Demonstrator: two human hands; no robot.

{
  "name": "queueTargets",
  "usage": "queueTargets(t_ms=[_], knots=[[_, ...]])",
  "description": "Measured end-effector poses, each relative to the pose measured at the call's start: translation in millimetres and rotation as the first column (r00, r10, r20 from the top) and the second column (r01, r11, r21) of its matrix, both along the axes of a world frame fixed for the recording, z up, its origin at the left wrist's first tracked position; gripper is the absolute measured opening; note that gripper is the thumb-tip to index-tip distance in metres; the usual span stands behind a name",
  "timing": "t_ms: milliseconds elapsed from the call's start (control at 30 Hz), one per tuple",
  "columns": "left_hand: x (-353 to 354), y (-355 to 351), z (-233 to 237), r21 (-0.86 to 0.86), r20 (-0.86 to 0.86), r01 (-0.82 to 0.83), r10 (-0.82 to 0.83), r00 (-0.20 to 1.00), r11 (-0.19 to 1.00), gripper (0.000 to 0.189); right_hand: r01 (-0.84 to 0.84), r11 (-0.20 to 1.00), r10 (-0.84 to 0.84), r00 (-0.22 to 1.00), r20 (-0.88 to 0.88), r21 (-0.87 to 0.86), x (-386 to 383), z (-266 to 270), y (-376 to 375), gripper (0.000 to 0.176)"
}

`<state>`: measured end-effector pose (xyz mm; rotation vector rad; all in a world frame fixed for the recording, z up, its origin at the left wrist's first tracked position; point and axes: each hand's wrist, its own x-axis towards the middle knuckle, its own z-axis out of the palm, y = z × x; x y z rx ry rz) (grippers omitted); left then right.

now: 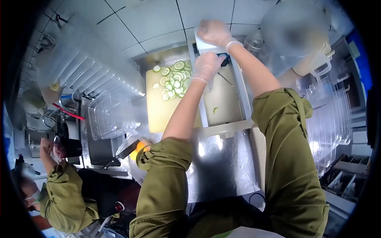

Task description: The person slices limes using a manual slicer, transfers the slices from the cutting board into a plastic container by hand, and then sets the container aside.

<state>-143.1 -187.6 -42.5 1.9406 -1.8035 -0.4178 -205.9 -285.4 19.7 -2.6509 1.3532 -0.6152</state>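
Note:
Both my hands wear clear plastic gloves and are over a long slicer-like frame (pixel 222 95) with metal side rails. My left hand (pixel 207 66) is closed near the frame's left rail, beside a small dark blue part; what its fingers hold is hidden. Farther up, my right hand (pixel 214 32) is curled above a white block (pixel 204 47) at the frame's far end; its grip is hidden too. Left of the frame, many thin round green-rimmed slices (pixel 174 81), cucumber or lime, lie on a cream cutting board (pixel 158 115). A small green scrap (pixel 215 110) sits inside the frame.
A knife (pixel 123 154) lies at the lower left beside an orange fruit (pixel 140 147). Clear plastic containers (pixel 111 115) are stacked on the left, with more clear containers (pixel 329 119) on the right. At lower left, a co-worker (pixel 67 194) holds a dark cup (pixel 72 147).

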Motion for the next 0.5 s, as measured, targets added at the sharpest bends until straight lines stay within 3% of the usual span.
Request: queueTargets(t_ms=[133,233,300,333,500], knots=[[-3.2,44.8,-1.7,-0.043,0.037,-0.015,0.016,0.999,0.999,0.05,-0.015,0.998,0.012,0.998,0.059,0.063,-16.3,-0.8,42.6,0.038],[-22.6,87.6,9.2,0.133,0.045,-0.005,-0.001,0.999,0.991,0.042,0.002,0.999,-0.003,1.0,0.029,0.034,-34.9,-0.4,90.9,0.035],[-38.1,122.4,16.2,0.158,0.029,-0.049,0.045,0.999,0.986,0.042,-0.061,0.998,0.064,0.991,0.117,-0.033,-49.7,-0.2,126.1,0.034],[-44.1,137.3,19.0,0.196,0.028,-0.066,0.062,0.998,0.978,0.043,-0.065,0.998,0.063,0.992,0.106,0.013,-53.3,-2.3,138.4,0.032],[-65.2,177.4,16.1,0.208,0.028,-0.121,0.117,0.993,0.971,0.047,-0.11,0.98,0.152,0.948,0.279,-0.163,-67.8,-16.3,172.6,0.022]])
